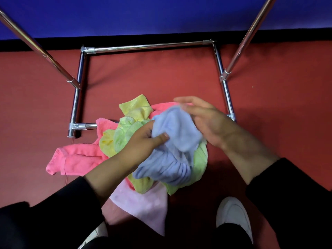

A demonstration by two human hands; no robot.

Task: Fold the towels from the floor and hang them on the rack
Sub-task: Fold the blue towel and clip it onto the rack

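Two hands' fingers sink into blue towel [177, 141].

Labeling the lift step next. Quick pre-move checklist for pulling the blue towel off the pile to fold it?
1. Left hand grips blue towel: ok, thumb pinches the cloth.
2. Right hand has hold: not ok, fingers straight against the towel.
3. Blue towel on top of the pile: ok.
4. Free of green towel beneath: cannot tell.
5. Rack base bars unobstructed: not ok, pink towel covers the near bar.
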